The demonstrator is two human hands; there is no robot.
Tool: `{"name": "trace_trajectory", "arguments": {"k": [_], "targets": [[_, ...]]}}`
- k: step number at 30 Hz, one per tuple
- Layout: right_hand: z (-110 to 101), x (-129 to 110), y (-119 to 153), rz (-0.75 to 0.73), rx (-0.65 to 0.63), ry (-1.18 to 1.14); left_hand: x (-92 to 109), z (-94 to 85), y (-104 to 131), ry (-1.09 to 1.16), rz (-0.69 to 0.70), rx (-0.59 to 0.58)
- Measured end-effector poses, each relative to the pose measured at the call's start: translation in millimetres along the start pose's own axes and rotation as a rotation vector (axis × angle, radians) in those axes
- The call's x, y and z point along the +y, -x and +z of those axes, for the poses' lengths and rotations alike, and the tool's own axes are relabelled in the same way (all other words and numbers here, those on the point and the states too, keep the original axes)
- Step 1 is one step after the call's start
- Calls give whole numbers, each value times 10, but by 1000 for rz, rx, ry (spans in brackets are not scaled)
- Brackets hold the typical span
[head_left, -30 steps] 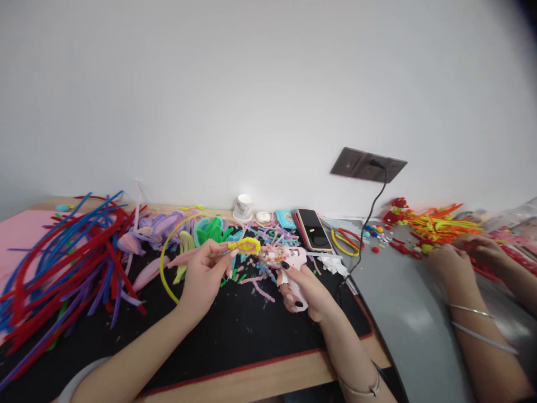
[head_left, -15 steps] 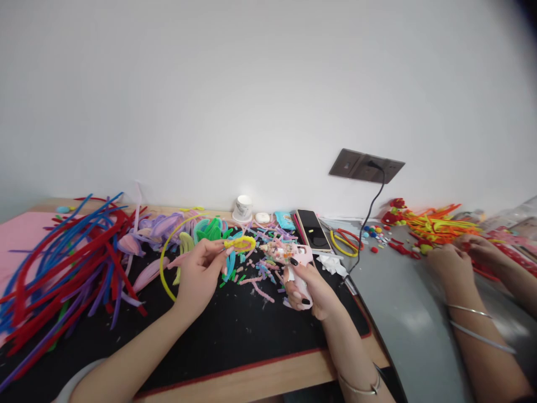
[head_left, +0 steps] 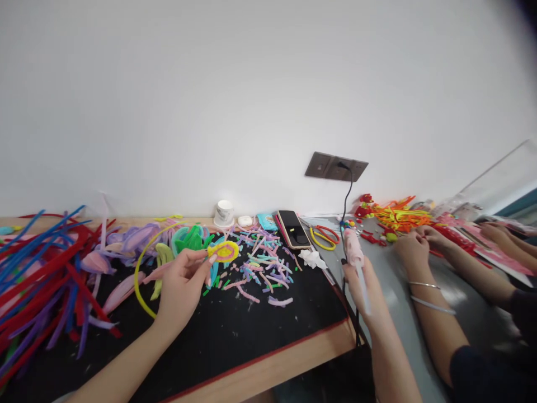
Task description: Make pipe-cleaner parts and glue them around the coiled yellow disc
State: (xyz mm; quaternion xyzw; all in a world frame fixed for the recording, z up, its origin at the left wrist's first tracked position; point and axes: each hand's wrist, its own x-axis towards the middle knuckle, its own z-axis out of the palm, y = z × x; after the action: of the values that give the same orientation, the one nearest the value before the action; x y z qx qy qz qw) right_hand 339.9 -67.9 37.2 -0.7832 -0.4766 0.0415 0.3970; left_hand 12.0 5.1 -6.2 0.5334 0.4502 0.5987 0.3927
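Observation:
Between thumb and fingers, my left hand [head_left: 183, 285] pinches a small yellow oval of pipe cleaner [head_left: 229, 251] with a pink ring inside it. A long yellow pipe cleaner [head_left: 137, 274] curves beside that hand; whether it joins the oval I cannot tell. Off to the right, my right hand [head_left: 361, 282] is wrapped round a pale pink glue gun [head_left: 353, 246], its glue stick pointing back toward me. The gun's nozzle is hard to make out. Cut pipe cleaner bits [head_left: 268, 263] lie on the black mat [head_left: 251, 341] between my hands.
Red, blue and purple pipe cleaners [head_left: 46, 280] heap at the left. A phone [head_left: 293, 228], crumpled tissue [head_left: 312, 258] and white cup [head_left: 224, 212] stand near the wall. A black cord [head_left: 346, 196] hangs from the socket [head_left: 335, 167]. A co-worker's hands [head_left: 413, 246] are at the grey table.
My right hand has swung the glue gun away from the yellow oval, right and toward the grey table. The oval now faces me more. The whole view has shifted.

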Motion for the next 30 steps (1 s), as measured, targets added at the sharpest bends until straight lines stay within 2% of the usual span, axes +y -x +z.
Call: {"name": "trace_trajectory", "arguments": {"k": [3, 7, 13, 16, 18, 20, 22, 23, 26, 28, 30], "targets": [[-111, 238, -117, 119, -24, 353, -5, 1, 4, 6, -7, -13], [-121, 471, -262, 232, -92, 613, -7, 1, 5, 13, -9, -21], [-65, 600, -383, 262, -296, 730, 26, 5, 5, 30, -32, 0], [-130, 556, -408, 231, -255, 739, 55, 8, 1, 53, -31, 2], [-187, 435, -392, 151, -94, 688, 67, 5, -1, 78, -25, 1], [-188, 218, -332, 49, 37, 505, 69, -6, -4, 87, -30, 14], [-85, -74, -225, -85, 39, 269, 66, -20, -9, 85, -35, 36], [10, -232, -160, -160, -37, 158, 66, -29, -11, 84, -36, 44], [402, -659, 27, -402, -379, -106, 76, -62, -19, 77, -37, 53], [666, -856, 96, -545, -566, -133, 90, -94, -22, 60, -41, 53], [868, -976, 99, -612, -635, -102, 102, -136, -23, 43, -42, 53]]}}
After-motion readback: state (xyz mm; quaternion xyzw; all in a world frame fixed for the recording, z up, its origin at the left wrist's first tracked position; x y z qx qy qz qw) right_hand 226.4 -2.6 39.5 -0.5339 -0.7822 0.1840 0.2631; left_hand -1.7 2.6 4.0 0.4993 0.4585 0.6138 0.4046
